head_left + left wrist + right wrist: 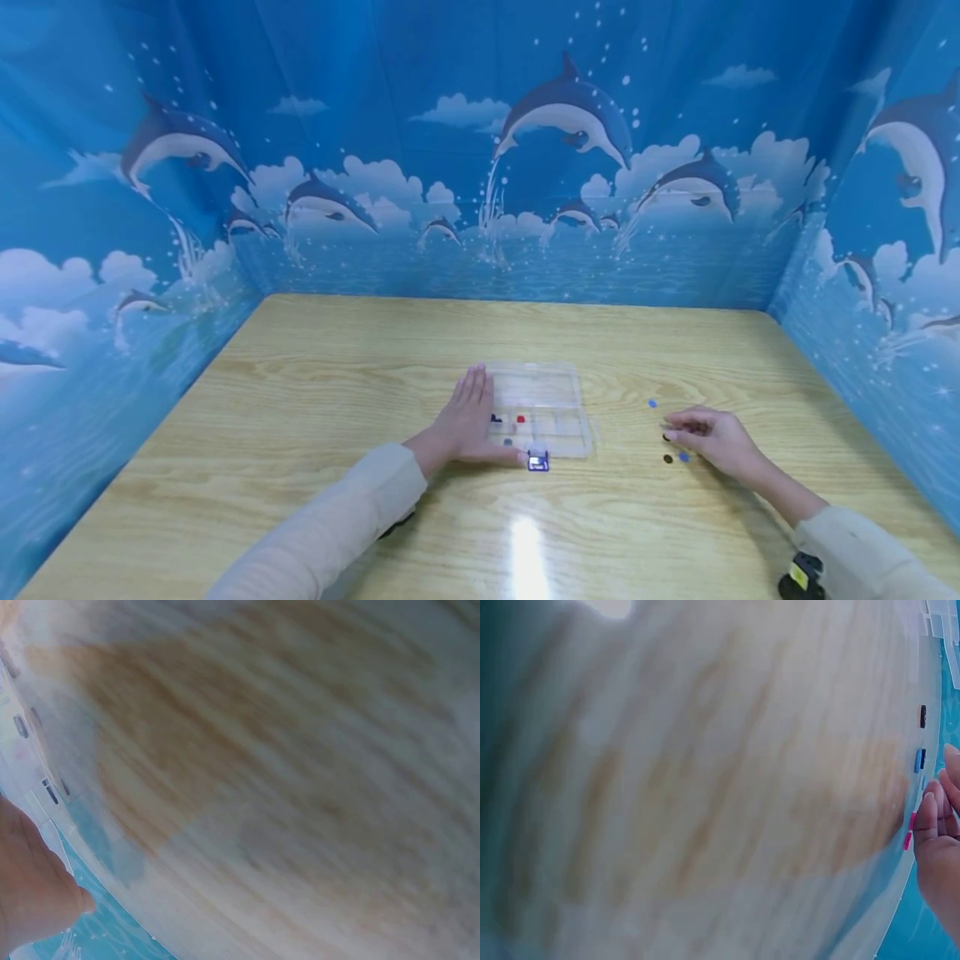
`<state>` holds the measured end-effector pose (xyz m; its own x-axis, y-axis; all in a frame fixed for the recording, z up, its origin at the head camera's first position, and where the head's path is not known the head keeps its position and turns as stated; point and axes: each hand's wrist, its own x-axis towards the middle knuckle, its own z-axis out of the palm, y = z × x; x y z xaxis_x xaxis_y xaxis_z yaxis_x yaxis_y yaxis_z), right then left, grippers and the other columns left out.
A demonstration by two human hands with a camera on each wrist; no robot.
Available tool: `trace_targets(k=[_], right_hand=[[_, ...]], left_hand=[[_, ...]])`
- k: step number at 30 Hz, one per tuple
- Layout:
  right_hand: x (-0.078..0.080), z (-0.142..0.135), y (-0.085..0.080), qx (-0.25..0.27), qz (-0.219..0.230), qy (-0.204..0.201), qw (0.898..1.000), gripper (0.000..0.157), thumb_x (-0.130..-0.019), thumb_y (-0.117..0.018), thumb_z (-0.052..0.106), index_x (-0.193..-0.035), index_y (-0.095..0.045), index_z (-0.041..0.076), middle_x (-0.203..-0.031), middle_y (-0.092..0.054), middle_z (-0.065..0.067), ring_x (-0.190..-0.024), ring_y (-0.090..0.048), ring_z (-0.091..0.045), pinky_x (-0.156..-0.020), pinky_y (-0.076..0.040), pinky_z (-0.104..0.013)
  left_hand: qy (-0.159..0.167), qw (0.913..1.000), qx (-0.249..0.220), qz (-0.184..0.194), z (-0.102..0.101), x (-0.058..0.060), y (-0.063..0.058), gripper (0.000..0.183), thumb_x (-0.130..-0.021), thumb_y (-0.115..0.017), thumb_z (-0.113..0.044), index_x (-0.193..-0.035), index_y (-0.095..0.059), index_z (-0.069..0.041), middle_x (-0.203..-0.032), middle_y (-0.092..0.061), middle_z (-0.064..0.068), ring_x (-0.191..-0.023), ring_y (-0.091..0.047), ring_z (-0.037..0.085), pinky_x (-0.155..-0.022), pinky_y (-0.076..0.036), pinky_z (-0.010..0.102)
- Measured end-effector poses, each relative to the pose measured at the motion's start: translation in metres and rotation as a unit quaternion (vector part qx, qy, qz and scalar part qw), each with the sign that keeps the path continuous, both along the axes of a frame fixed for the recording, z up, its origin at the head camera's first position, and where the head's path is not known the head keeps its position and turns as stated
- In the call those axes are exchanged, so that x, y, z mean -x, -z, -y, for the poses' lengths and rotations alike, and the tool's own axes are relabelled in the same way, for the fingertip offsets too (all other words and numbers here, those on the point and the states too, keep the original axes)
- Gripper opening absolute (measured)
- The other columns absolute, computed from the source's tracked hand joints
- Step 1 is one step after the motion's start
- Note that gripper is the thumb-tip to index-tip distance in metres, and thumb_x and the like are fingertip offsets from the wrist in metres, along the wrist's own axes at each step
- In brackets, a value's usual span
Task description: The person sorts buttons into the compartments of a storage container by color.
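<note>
A clear plastic compartment box (555, 422) lies on the table with its lid (534, 385) folded back. Inside are a red piece (521, 419) and some dark pieces. My left hand (471, 421) lies along the box's left side, fingers straight, thumb stretched along the front edge. By the thumb tip is a small blue-edged item (537, 461), its kind unclear. Over to the right, my right hand (712, 435) hovers low with bent fingers, a small dark disc (666, 437) at its thumb tip. Whether the fingers pinch that disc cannot be made out.
Near the right hand lie another dark disc (668, 458), a blue disc (684, 457) and a farther blue disc (652, 403). Pink pieces (909, 831) show beside the fingers in the right wrist view. A dolphin-print curtain (480, 150) surrounds the wooden table (330, 375).
</note>
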<state>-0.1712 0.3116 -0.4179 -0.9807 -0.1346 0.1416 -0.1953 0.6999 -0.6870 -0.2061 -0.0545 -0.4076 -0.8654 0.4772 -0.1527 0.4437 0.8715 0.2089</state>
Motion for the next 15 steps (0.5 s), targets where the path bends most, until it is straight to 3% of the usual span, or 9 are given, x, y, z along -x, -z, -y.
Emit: trace_targets(k=[10,15], right_hand=[[0.0020,-0.0021,0.0025,-0.017,0.009,-0.009,1.000,0.020,-0.082,-0.069,0.011,-0.096,-0.069,-0.002,-0.083,-0.064,-0.002,-0.067,-0.050,0.006,-0.058,-0.047,-0.018],[0.0013,-0.0003,0.0014,-0.033,0.012,-0.015,0.999,0.019,-0.082,-0.070,0.011,-0.095,-0.069,-0.003,-0.082,-0.064,-0.004,-0.066,-0.049,0.006,-0.057,-0.047,-0.017]], left_hand=[[-0.003,1.0000,0.008,-0.002,-0.0002,0.0000,-0.0016,0.129,-0.066,-0.048,-0.084,-0.147,0.002,0.003,-0.154,0.012,0.021,-0.143,0.009,0.032,-0.118,-0.002,0.038],[-0.002,0.9999,0.010,-0.002,-0.0005,0.0001,-0.0013,0.129,-0.067,-0.048,-0.084,-0.147,0.002,0.003,-0.153,0.012,0.021,-0.143,0.008,0.033,-0.118,-0.002,0.038]])
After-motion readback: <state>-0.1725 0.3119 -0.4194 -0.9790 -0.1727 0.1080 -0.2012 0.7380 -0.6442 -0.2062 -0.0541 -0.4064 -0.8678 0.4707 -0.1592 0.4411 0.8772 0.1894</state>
